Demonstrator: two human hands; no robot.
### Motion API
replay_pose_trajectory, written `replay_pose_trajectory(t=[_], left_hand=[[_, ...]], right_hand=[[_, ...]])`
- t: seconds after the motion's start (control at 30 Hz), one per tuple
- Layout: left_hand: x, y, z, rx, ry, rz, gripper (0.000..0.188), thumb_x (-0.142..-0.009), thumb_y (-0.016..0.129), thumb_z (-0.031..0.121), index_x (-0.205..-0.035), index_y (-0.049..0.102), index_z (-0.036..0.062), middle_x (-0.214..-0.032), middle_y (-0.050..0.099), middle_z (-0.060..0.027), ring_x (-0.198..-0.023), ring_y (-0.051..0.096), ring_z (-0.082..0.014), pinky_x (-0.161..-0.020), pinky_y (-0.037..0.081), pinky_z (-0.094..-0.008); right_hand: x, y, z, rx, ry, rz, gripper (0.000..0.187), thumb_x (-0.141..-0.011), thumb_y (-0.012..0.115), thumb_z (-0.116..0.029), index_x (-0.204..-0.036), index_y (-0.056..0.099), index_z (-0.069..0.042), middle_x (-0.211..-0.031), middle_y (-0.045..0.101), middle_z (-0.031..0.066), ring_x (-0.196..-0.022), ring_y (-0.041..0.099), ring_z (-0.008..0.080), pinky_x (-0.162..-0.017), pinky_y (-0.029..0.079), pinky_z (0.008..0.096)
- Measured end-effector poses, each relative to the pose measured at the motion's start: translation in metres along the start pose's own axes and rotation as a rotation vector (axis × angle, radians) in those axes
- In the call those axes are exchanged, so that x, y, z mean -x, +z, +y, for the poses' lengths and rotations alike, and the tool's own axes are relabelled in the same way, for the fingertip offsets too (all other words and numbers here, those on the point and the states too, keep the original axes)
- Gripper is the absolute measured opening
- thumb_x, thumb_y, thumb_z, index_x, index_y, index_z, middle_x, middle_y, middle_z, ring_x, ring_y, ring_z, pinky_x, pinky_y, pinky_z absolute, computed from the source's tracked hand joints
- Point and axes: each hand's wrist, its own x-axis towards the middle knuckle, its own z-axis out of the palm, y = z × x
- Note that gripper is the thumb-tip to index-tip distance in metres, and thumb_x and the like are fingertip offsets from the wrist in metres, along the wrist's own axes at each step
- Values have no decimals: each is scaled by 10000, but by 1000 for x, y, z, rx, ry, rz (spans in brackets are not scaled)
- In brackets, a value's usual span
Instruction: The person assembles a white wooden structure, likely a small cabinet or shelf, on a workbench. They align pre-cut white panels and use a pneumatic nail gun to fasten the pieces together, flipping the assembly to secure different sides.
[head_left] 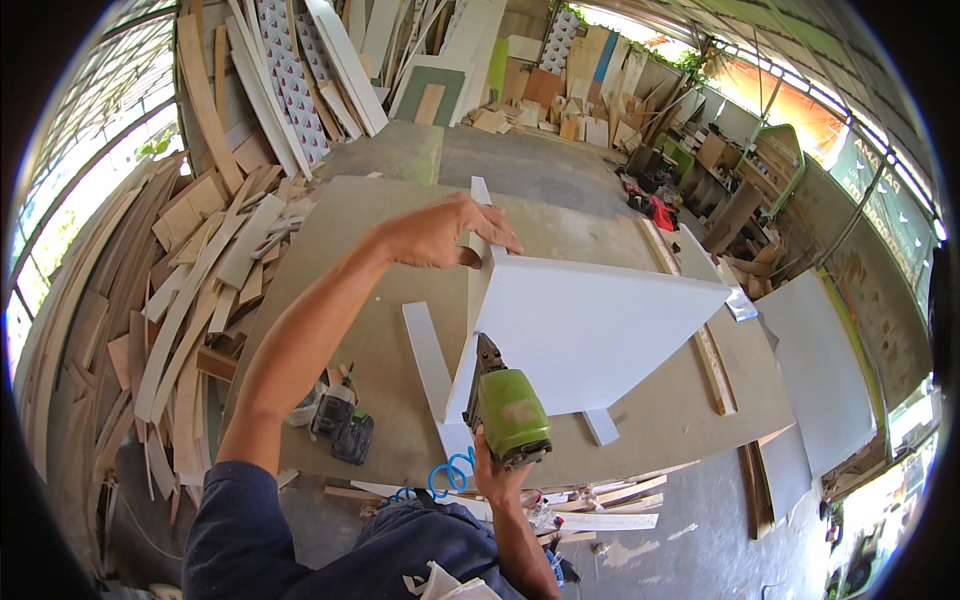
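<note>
My right hand [497, 474] is closed round the handle of a green and black nail gun [511, 410], with a coiled blue air hose [452, 476] beside it. The gun's nose points away from me, at the left end of a white panel [595, 330] standing on edge. Along that end runs a narrow white board [469, 352]. My left hand [440, 232] grips the far corner where this board meets the panel, its fingers bent over the top edge. Part of the thumb's hold is hidden.
A brown worktable [350, 240] carries the pieces, plus a white strip [428, 350] and a cordless drill [343, 422] on the left. A wooden batten [714, 370] lies at the right. Heaped offcuts [215, 270] crowd the left side; boards [340, 80] lean at the back.
</note>
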Motion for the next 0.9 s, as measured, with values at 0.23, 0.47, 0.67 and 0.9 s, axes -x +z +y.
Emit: replay_pose_trajectory(t=[0.23, 0.47, 0.67, 0.9], left_hand=[[-1, 1, 5, -46, 11, 12, 608, -670, 809, -95, -1239, 758, 115, -1172, 747, -81, -1137, 672, -278, -1128, 460, -425], [6, -4, -3, -63, -4, -11, 574, -689, 816, -41, -1236, 757, 123, -1253, 715, -84, -1270, 620, -295, -1137, 445, -455], [13, 6, 12, -196, 33, -22, 724, -695, 910, 312, -1333, 644, 97, -1456, 581, -147, -1487, 410, -363, -1265, 249, -528], [26, 44, 31, -295, -155, 230, 733, -685, 935, 358, -1282, 608, 84, -1624, 367, -185, -1531, 309, -415, -1224, 301, -541]], right_hand=[[4, 0, 10, -42, 97, -66, 345, -895, 754, -79, -1175, 582, 26, -956, 666, 93, -829, 658, 165, -738, 547, 335], [-3, 1, 0, 22, -26, -47, 215, -931, 734, -107, -1074, 626, 11, -845, 662, 71, -717, 650, 150, -640, 525, 314], [43, -50, 29, -116, 311, 180, 111, -908, 677, -34, -829, 643, 36, -665, 634, 92, -553, 612, 162, -555, 506, 309], [30, -115, 49, -608, 509, 647, 309, -936, 603, -126, -1206, 623, 23, -647, 544, 82, -482, 533, 210, -556, 509, 383]])
